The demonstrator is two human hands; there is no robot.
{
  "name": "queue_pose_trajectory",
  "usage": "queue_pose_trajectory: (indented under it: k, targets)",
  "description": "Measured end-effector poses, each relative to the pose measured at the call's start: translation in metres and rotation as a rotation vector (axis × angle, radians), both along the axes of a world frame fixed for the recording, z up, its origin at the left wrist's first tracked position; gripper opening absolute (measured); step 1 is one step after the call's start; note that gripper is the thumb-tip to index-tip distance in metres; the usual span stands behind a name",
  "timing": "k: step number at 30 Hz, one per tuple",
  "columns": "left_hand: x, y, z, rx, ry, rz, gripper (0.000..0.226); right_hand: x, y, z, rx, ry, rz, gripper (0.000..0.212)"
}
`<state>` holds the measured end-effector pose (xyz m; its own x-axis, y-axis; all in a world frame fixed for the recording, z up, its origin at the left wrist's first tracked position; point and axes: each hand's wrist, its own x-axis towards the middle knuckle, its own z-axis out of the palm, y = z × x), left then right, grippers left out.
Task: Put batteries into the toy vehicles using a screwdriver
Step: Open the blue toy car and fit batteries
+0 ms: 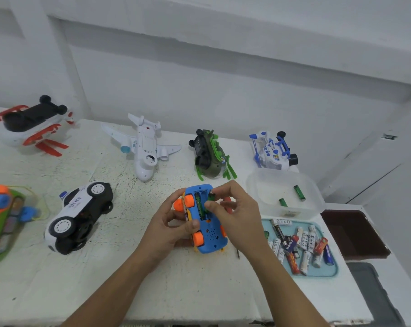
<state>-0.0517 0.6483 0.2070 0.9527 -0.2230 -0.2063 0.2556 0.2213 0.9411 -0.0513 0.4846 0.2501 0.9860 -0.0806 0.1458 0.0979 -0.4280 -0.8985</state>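
A blue toy car (pixel 210 237) with orange wheels lies upside down at the table's middle, its battery bay uncovered. My left hand (pixel 173 223) grips its left side, thumb near a rear wheel. My right hand (pixel 235 208) pinches a green battery (pixel 211 197) at the bay's right edge; another green battery (pixel 199 204) sits inside the bay. A red-handled screwdriver (pixel 228 204) lies on the table mostly hidden behind my right hand, and its tip (pixel 238 253) shows below my wrist.
A clear tub (pixel 254 185) with two green batteries stands right of the car. A teal tray (pixel 330 271) of several loose batteries lies in front of it. Other toys: police car (pixel 79 215), white plane (pixel 145 147), green helicopter (pixel 210 154), blue-white helicopter (pixel 274 148), red-white helicopter (pixel 32 123), orange-green toy (pixel 1 218).
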Motion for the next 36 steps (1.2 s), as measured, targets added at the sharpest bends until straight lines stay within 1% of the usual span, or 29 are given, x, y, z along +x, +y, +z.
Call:
queue_pose_trajectory:
  k: [2, 5, 8, 10, 12, 15, 19, 26, 29, 31, 33, 36]
  targets:
    - [0.000, 0.000, 0.001, 0.001, 0.001, 0.005, 0.071, 0.002, 0.000, -0.003, 0.011, -0.004, 0.003, 0.025]
    - [0.000, 0.000, 0.001, 0.006, 0.004, 0.010, 0.071, 0.003, -0.001, -0.005, -0.036, -0.026, 0.019, 0.029]
    - [0.000, 0.000, 0.001, 0.005, 0.010, 0.008, 0.070, 0.006, -0.003, -0.005, -0.056, -0.053, 0.043, 0.025]
    - [-0.001, 0.000, 0.001, 0.003, 0.002, 0.004, 0.068, 0.009, -0.005, -0.006, -0.122, -0.061, 0.067, 0.021]
    - [-0.002, -0.001, 0.002, -0.009, -0.003, -0.001, 0.066, 0.012, -0.006, -0.009, -0.146, -0.009, 0.106, 0.019]
    - [-0.001, -0.001, 0.001, -0.017, 0.008, 0.010, 0.068, 0.011, -0.005, -0.013, -0.026, 0.112, 0.131, 0.012]
    - [-0.001, -0.001, -0.001, -0.011, 0.012, 0.028, 0.070, 0.013, -0.004, -0.012, 0.045, 0.116, 0.101, 0.012]
    - [0.000, -0.002, -0.003, -0.016, 0.012, 0.029, 0.074, 0.015, 0.000, -0.006, 0.080, 0.157, 0.054, 0.027]
    - [-0.001, -0.002, -0.003, -0.019, 0.006, 0.026, 0.074, 0.017, 0.002, -0.005, 0.090, 0.189, 0.021, 0.029]
    - [-0.001, -0.002, -0.003, -0.023, 0.005, 0.028, 0.072, 0.017, 0.002, -0.006, 0.099, 0.206, 0.032, 0.025]
    - [-0.001, -0.002, -0.003, -0.033, -0.007, 0.030, 0.069, 0.018, -0.003, -0.005, 0.231, 0.265, 0.075, 0.018]
    - [-0.002, -0.001, -0.002, -0.031, -0.025, 0.038, 0.066, 0.018, -0.014, -0.004, 0.568, 0.428, 0.092, 0.017]
